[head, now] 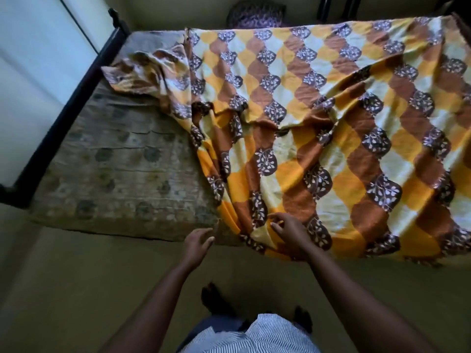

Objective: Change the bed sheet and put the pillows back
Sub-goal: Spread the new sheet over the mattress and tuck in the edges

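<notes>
A worn, flower-printed mattress (114, 161) is lying on a dark bed frame (63, 118). A pale wall (30, 72) is running past the mattress's left end and an olive floor (63, 289) is stretching along its near side. A purple patterned pillow (256, 16) is sitting just beyond the mattress's far edge.

The bed sheet (331, 110), in scalloped blocks of yellow, orange, brown and cream with dark leaf medallions, is covering the right part of the mattress and hanging over its near edge, leaving the left part bare. Its left border is bunching into folds.

The right hand (290, 230) is resting on the sheet at the mattress's near edge, its fingers (279, 230) spreading over the cloth. The left hand (197, 240) is hovering beside that edge, left of the sheet, with fingers (205, 238) loosely straight and holding nothing.
</notes>
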